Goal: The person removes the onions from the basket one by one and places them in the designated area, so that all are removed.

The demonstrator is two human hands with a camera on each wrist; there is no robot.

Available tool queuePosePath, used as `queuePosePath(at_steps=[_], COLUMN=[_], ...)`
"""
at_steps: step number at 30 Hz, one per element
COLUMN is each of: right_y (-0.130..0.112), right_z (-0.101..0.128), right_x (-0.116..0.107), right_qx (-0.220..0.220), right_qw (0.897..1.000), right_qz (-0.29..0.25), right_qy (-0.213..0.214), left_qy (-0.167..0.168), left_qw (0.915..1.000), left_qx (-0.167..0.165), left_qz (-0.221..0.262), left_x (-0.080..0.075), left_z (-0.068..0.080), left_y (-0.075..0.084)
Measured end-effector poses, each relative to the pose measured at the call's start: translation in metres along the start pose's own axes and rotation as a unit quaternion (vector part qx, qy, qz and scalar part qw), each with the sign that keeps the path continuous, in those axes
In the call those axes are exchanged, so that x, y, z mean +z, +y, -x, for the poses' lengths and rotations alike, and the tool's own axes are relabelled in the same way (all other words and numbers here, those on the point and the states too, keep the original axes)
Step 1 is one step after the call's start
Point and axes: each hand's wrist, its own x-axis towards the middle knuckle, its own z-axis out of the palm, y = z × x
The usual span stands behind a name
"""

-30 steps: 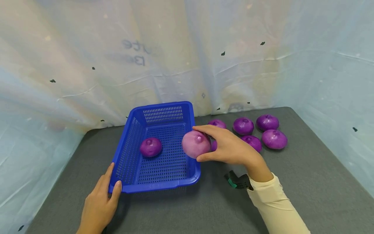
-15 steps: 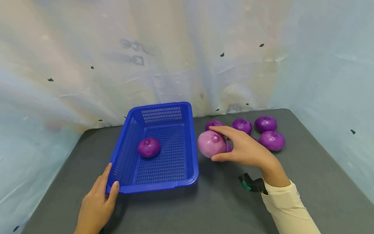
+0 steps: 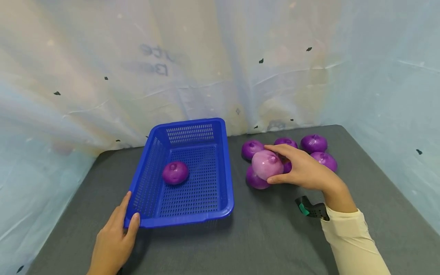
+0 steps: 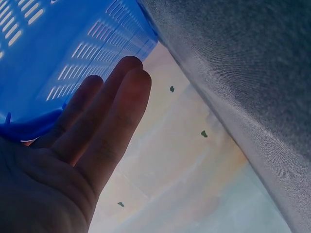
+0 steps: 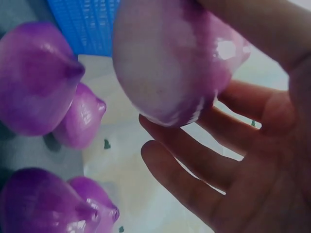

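My right hand [image 3: 302, 166] holds a pale pink-purple onion [image 3: 267, 164] between thumb and fingers, above the darker purple onions to the right of the basket. One of those, a purple onion [image 3: 257, 178], is partly covered by the held one in the head view. In the right wrist view the held onion [image 5: 170, 63] shows a glossy skin and a pointed tip towards the palm. My left hand [image 3: 113, 236] rests at the near left corner of the blue basket [image 3: 227, 183], its fingers straight along the outer wall. Inside the basket lies one purple onion [image 3: 175, 173].
Several more purple onions lie on the grey table [image 3: 268, 236], among them a far right onion [image 3: 314, 143] and a back left onion [image 3: 252, 149]. A pale plastic sheet [image 3: 206, 61] hangs behind the table and at both sides.
My right hand has moved right with the pale onion, from over the basket's right rim to above the other onions. The left hand has stayed at the basket corner.
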Motion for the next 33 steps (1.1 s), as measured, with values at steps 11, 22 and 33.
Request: queuePosePath(at_steps=[11,22,33], right_y=[0.015,0.019,0.013], right_z=[-0.003,-0.004,-0.002], right_x=[0.005,0.007,0.009], right_qx=[0.003,-0.002,-0.005], right_qw=[1.000,1.000,0.999], right_qz=[-0.001,-0.004,-0.013], right_qy=[-0.020,-0.025,-0.039], left_qy=[-0.007,-0.014,-0.014], left_qw=[1.0000,0.9999,0.9999], left_qx=[0.003,-0.003,-0.005], left_qz=[0.001,0.001,-0.004], left_x=[-0.001,-0.002,-0.003], left_z=[-0.001,0.001,0.001], left_y=[0.002,0.002,0.002])
